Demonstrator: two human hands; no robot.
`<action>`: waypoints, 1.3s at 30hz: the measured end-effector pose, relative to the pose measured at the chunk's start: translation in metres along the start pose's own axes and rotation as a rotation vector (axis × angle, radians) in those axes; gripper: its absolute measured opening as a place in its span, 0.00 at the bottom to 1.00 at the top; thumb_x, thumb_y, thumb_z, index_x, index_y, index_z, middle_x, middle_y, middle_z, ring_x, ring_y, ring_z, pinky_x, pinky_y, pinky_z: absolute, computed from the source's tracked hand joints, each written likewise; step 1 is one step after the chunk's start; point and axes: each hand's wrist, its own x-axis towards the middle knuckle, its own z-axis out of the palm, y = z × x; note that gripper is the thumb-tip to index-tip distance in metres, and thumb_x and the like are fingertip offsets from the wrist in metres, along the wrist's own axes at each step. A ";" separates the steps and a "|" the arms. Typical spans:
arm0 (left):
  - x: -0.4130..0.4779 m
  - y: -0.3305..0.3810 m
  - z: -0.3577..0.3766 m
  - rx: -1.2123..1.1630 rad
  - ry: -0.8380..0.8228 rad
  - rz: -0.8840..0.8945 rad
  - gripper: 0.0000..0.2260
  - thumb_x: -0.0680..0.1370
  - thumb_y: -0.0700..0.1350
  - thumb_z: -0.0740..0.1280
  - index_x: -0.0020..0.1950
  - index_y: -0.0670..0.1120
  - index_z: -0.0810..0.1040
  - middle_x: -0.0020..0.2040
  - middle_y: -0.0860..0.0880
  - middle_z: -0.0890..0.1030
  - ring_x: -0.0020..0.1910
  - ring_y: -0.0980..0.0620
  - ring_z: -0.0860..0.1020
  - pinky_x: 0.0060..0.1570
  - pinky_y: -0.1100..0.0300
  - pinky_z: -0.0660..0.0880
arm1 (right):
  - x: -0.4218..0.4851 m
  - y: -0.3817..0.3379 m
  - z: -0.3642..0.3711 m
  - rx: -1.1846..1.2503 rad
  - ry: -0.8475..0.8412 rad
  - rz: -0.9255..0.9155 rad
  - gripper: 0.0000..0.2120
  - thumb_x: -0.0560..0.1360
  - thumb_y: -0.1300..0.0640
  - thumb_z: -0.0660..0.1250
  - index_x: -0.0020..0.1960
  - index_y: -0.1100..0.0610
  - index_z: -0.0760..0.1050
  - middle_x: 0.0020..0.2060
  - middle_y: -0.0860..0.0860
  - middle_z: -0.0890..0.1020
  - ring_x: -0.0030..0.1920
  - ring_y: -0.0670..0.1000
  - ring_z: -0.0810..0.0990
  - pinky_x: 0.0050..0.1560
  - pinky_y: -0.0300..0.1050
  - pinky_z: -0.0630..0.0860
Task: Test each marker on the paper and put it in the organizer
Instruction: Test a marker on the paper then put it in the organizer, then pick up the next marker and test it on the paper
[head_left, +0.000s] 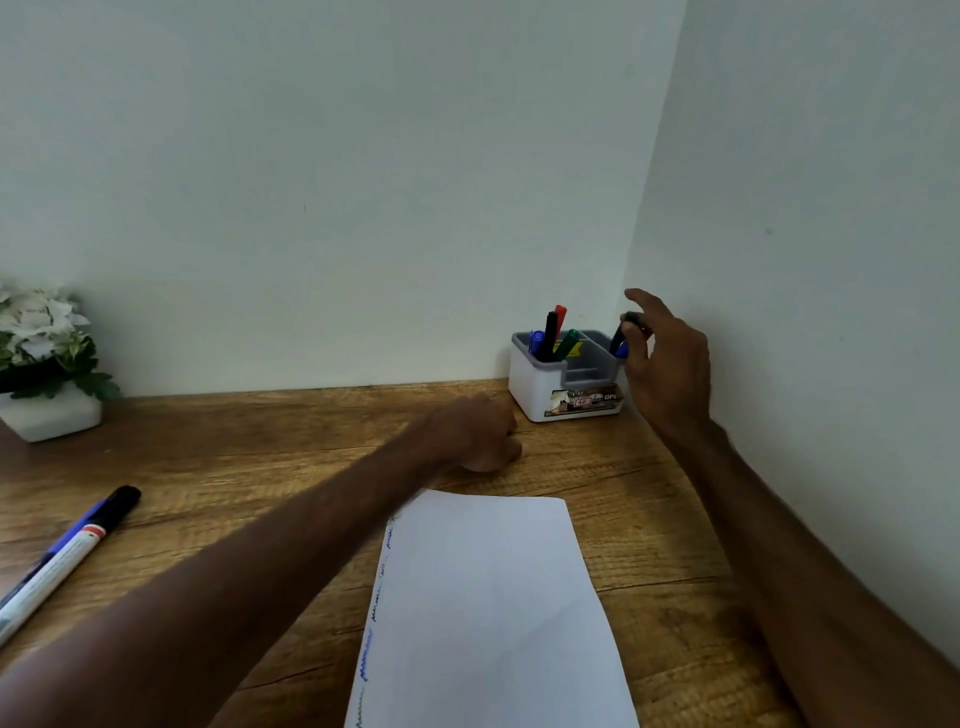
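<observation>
Pinching the marker (620, 339) with my right hand (670, 364) over the organizer (535, 387), I should lower it upright into the right compartment. My left hand (483, 436) rests curled, seemingly empty.

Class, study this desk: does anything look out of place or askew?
A loose marker lies at the left of the desk, far from the organizer where the other markers stand. The paper lies skewed and creased.
</observation>
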 end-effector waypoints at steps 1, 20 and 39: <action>0.000 0.000 0.000 0.000 0.002 -0.002 0.21 0.84 0.59 0.60 0.68 0.46 0.76 0.61 0.45 0.79 0.52 0.51 0.73 0.54 0.54 0.73 | 0.000 -0.001 0.000 0.008 -0.012 0.001 0.20 0.83 0.60 0.65 0.74 0.55 0.73 0.57 0.57 0.85 0.56 0.57 0.84 0.61 0.54 0.80; -0.020 -0.004 0.004 -0.065 0.104 0.044 0.17 0.84 0.55 0.61 0.63 0.46 0.80 0.54 0.46 0.83 0.53 0.46 0.81 0.54 0.50 0.79 | -0.034 -0.088 -0.013 0.119 0.211 -0.517 0.06 0.79 0.61 0.69 0.54 0.61 0.83 0.49 0.55 0.87 0.50 0.56 0.85 0.54 0.55 0.77; -0.266 -0.162 0.006 -0.181 0.619 -0.264 0.10 0.78 0.54 0.68 0.51 0.52 0.86 0.46 0.57 0.85 0.41 0.59 0.80 0.42 0.57 0.79 | -0.147 -0.219 0.007 0.387 -0.400 -1.007 0.06 0.74 0.62 0.73 0.51 0.58 0.85 0.46 0.52 0.87 0.49 0.53 0.85 0.49 0.55 0.81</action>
